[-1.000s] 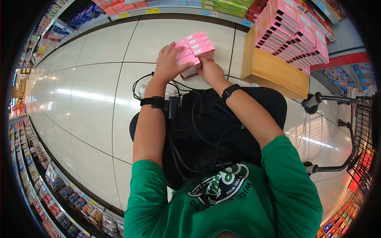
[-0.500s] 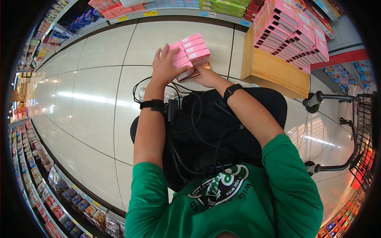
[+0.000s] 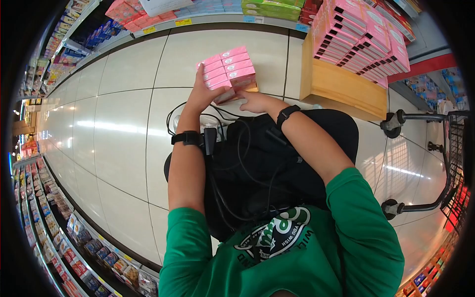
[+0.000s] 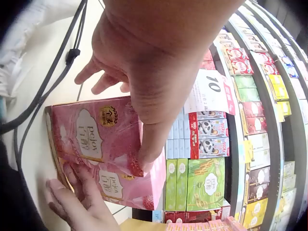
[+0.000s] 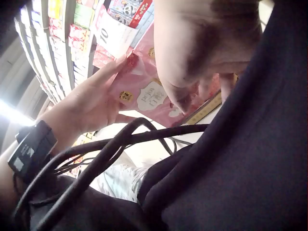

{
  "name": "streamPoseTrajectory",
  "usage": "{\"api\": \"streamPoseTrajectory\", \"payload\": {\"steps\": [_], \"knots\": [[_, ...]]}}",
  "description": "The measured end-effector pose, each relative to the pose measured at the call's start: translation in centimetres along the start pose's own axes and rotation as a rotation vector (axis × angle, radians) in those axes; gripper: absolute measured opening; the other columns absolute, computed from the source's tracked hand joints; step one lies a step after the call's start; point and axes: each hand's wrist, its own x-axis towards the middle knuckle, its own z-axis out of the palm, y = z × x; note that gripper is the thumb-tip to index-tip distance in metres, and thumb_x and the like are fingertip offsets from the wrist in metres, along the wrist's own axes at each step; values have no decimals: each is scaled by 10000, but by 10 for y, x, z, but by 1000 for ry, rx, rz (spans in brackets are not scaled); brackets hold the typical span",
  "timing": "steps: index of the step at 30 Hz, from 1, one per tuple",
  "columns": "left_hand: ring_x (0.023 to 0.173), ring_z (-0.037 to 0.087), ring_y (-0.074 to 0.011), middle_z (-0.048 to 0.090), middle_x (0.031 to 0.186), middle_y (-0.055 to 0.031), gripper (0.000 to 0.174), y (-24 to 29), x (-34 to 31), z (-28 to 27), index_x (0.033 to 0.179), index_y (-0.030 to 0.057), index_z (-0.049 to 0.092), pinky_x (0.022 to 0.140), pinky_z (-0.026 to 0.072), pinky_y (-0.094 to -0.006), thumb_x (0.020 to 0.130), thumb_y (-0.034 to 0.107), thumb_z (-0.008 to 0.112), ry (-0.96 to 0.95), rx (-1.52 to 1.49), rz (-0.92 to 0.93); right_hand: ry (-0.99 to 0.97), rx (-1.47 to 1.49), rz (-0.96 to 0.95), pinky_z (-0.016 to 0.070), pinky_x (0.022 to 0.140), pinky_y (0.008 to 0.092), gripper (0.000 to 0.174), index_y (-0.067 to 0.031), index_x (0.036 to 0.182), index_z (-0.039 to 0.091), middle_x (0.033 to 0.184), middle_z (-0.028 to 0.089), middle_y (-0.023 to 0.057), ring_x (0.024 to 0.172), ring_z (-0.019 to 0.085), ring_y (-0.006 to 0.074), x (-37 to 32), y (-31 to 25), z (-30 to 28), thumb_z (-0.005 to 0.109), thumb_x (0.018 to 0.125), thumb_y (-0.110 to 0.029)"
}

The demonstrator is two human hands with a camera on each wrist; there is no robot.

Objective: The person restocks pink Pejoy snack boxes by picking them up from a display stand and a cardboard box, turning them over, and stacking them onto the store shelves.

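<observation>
Pink pejoy boxes (image 3: 237, 63) stand packed in a block on the floor before the person's knees. The left hand (image 3: 199, 95) holds the block's near left corner, fingers along the left side and thumb across the near edge. In the left wrist view that thumb presses the upper edge of a front box (image 4: 91, 134). The right hand (image 3: 260, 102) is at the block's lower near right, fingers at the bottom edge and thumb apart from it. Brown cardboard (image 3: 251, 88) shows under the boxes there; the right wrist view shows its strip (image 5: 204, 111) beside the right fingers.
More pink boxes (image 3: 363, 44) are stacked on a wooden platform (image 3: 341, 91) at the right. A shopping cart (image 3: 452, 163) stands beyond it. Black cables (image 3: 242, 133) loop over the lap. Stocked shelves (image 3: 84, 247) line the aisle, one with a white price sign (image 4: 209, 89).
The block has shifted left and slightly nearer. The right hand has drawn back from the block's near side to its lower edge, its thumb now apart. The left hand stays on the corner.
</observation>
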Motion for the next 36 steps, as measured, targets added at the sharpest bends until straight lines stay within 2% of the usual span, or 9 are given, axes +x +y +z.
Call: {"api": "streamPoseTrajectory", "payload": {"steps": [11, 15, 16, 17, 20, 22, 26, 28, 36], "knots": [[1219, 480, -251, 466, 1346, -133, 1033, 17, -10, 0, 1471, 27, 114, 990, 435, -365, 733, 252, 801, -9, -270, -273, 15, -111, 89, 393, 1050, 376, 785, -39, 1449, 332, 1400, 441, 265, 1271, 466, 372, 1, -4, 9, 672, 764, -219], [1123, 556, -225, 529, 1267, -90, 771, -36, 7, -8, 1372, 53, 412, 729, 534, -336, 755, 368, 749, -96, -85, 27, -8, 198, -159, 478, 944, 412, 558, -39, 1219, 598, 1176, 636, 187, 1104, 594, 352, 2, -1, 8, 696, 673, -95], [1211, 495, -234, 528, 1309, -111, 651, -20, 0, -9, 1321, 19, 488, 1030, 379, -369, 799, 338, 710, -149, -151, -53, 94, -85, -177, 495, 902, 407, 502, -42, 1188, 622, 1146, 654, 177, 1059, 615, 349, 0, -2, 6, 665, 692, -103], [1207, 500, -232, 528, 1304, -104, 635, -26, 3, -6, 1307, 15, 500, 1034, 375, -367, 803, 345, 702, -123, -211, -50, 125, -181, -165, 499, 867, 422, 454, -39, 1175, 629, 1092, 675, 167, 1000, 632, 355, -29, -38, -22, 657, 735, -148], [1213, 491, -276, 477, 1326, -164, 978, -26, 3, 0, 1458, 23, 171, 942, 469, -387, 736, 302, 770, -32, -261, -120, 122, -62, -146, 498, 877, 398, 412, -20, 1198, 594, 1100, 661, 153, 1036, 626, 280, -115, -108, -98, 664, 850, -229], [1217, 488, -275, 470, 1332, -159, 954, -14, -5, 5, 1451, 29, 187, 946, 467, -392, 741, 294, 767, -21, -254, -131, 306, 342, -287, 515, 826, 343, 331, -21, 1169, 597, 1032, 670, 90, 958, 644, 191, -177, -122, -133, 631, 913, -229], [1234, 471, -269, 452, 1350, -144, 904, 36, -18, 0, 1445, 43, 205, 976, 449, -396, 762, 255, 758, 13, -227, -341, 1364, 603, -347, 472, 589, 213, 78, -60, 948, 605, 719, 559, -5, 627, 551, 76, -290, -84, -202, 566, 937, -126], [1234, 471, -267, 460, 1344, -141, 902, -8, 3, 5, 1453, 45, 198, 982, 443, -394, 770, 242, 753, -13, -311, -192, 1613, 574, -287, 370, 501, 202, 113, -56, 877, 604, 655, 530, -28, 587, 490, 46, -323, -23, -238, 607, 921, -159], [1196, 498, -233, 496, 1310, -145, 830, -18, -2, 6, 1445, 13, 249, 1000, 421, -351, 802, 198, 740, 36, -412, -58, 1600, -22, 436, 495, 821, 368, 508, 40, 1099, 601, 986, 663, 167, 939, 630, 276, -300, 179, -259, 728, 816, -363]]}}
